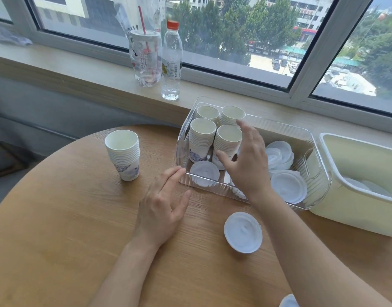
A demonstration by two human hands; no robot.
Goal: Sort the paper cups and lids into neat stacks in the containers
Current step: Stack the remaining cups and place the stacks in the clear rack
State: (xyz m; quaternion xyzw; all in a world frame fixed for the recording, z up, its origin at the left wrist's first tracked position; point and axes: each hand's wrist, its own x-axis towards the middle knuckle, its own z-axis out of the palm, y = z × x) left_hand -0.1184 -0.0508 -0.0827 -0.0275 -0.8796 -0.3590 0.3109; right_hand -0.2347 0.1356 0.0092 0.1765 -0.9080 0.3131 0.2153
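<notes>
A clear plastic container (279, 131) stands on the round wooden table (57, 229). Several stacks of white paper cups (202, 138) fill its left end and white lids (289, 186) lie loose in its right part. My right hand (243, 165) hovers open over the container, fingers spread beside the nearest cup stack, holding nothing. My left hand (164, 207) is open with its fingertips at the container's front left corner. Another cup stack (123, 155) stands alone on the table at the left. A stack of lids (243, 232) lies on the table in front of the container.
A cream bin (336, 196) holding more lids stands right of the clear container. On the window sill stand a water bottle (171, 63) and a plastic drink cup with a red straw (145, 56). Another lid (289, 301) shows at the bottom edge.
</notes>
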